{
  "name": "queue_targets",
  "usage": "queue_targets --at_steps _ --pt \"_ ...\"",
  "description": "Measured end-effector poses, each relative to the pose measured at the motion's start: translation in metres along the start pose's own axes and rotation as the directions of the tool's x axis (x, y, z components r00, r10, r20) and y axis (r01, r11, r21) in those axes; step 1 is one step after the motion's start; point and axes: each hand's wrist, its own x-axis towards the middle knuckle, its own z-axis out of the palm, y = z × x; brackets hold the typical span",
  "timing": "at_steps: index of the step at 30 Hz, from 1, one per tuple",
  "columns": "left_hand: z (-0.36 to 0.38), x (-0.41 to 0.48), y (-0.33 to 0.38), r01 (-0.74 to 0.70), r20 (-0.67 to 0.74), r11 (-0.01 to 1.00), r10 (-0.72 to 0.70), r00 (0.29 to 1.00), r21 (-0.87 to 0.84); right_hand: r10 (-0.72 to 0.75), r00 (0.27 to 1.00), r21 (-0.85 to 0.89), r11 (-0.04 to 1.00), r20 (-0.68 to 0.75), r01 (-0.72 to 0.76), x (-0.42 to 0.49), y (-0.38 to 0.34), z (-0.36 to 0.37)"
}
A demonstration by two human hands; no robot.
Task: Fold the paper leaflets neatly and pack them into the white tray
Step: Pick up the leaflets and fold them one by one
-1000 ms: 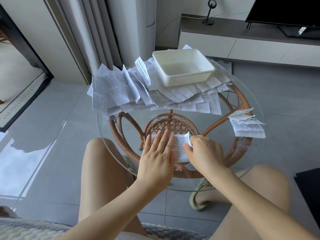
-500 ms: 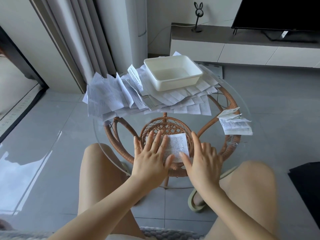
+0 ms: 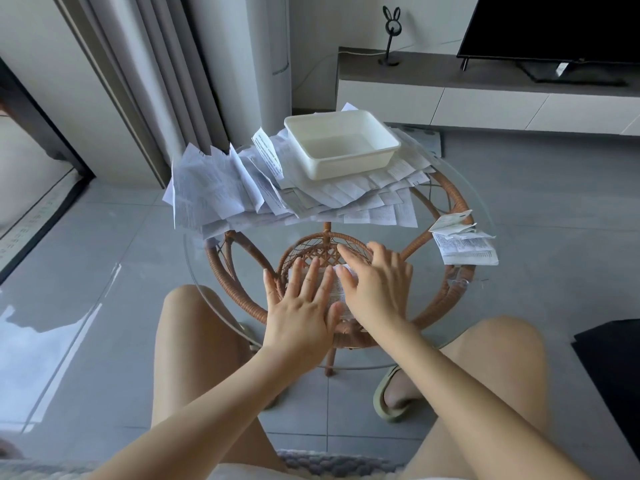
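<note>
Left hand [image 3: 301, 306] flat on the leaflet [image 3: 337, 289], fingers straight and spread, pressing down, gripping nothing. Right hand [image 3: 377, 289] just beside it, also laid over the leaflet with fingers loosely extended and the index tip aimed toward the tray [image 3: 346, 168]. Looks like pressing too, no pinch anywhere.

Leaflet on the person's side of the tray, well apart from it, flat on the glass of the table [image 3: 446, 192]. Honestly almost all buried under the hands: just a thin printed strip between them, plus a pale bit peeking past the left fingers. Strip lined up roughly tray-to-person, but can't call the real long axis or outline with that much covered.

Quick count: two hands, one tray, one leaflet being worked. Then one big messy pile [image 3: 214, 192] of open sheets, tucked under the tray and spilling out left and in front of it. Way too overlapped to count, so not even trying. Also one small stack [image 3: 464, 244] of folded ones, right of the tray and nearer the person, at the glass edge. Several layers at least, exact number hard to make out.

Glass rim itself barely visible, mostly given away by reflections. TV [image 3: 554, 26] beyond the tray, cropped at the top corner.
</note>
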Motion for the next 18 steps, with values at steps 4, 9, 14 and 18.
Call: queue_targets --at_steps 4,9,14,18 --pt "0.002 0.0 0.0 -0.005 0.008 1.0 0.004 1.0 0.009 0.082 0.992 0.038 0.996 0.092 -0.086 0.014 0.001 0.005" --pt "0.004 -0.011 0.005 -0.069 -0.214 0.998 0.066 0.975 -0.009 0.126 0.975 0.11 0.983 0.183 -0.147 0.015 0.012 0.003" --pt "0.01 -0.026 0.004 -0.282 -0.304 0.942 0.219 0.927 -0.18 0.042 0.968 0.175 0.981 0.248 -0.088 0.017 0.01 -0.005" --pt "0.005 -0.015 -0.024 -0.408 -0.286 0.859 0.325 0.902 -0.31 0.061 0.877 0.162 0.974 0.476 -0.156 0.029 0.013 -0.026"
